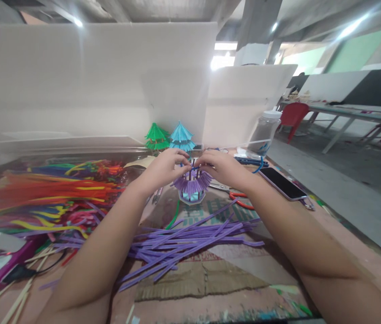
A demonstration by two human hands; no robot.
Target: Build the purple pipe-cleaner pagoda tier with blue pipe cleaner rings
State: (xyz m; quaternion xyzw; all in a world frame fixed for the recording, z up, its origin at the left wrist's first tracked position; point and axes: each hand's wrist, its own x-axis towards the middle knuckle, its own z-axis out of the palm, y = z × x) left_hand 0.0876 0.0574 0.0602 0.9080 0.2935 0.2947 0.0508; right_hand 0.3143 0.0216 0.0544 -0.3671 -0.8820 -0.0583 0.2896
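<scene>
1. Nearest us, the bench (244,308) shows a pinkish, paint-stained top, with torn brown cardboard (203,283) lying flat on it.
2. Just beyond, purple strips (190,245) lie in a loose heap, most running from lower left to upper right. At our left we have thin wooden sticks (23,301) and a magenta device (3,267).
3. Farther along the left side, a pile of coloured strips (48,186) spreads across the bench, mainly orange, with yellow and blue among them.
4. In the middle, between our hands and the purple heap, the small purple model (193,184) stands upright on its pale base. Its long axis is vertical: the skirt-like purple roof slopes outward and down, and dark posts point up through it.
5. Our left hand (169,165) and right hand (222,165) meet over its top, fingers bent and thumbs close to the fingertips, around a thin blue piece (195,168). We cannot tell how firmly either one grips.
6. To the right lie red-handled scissors (242,201) and a phone (283,183).
7. Behind stand a green model (157,137), a blue model (181,137) and a clear jar (265,132), before white boards (92,81).
8. Across the grey floor we see a red chair (293,118), another bench and a pillar (257,27).
</scene>
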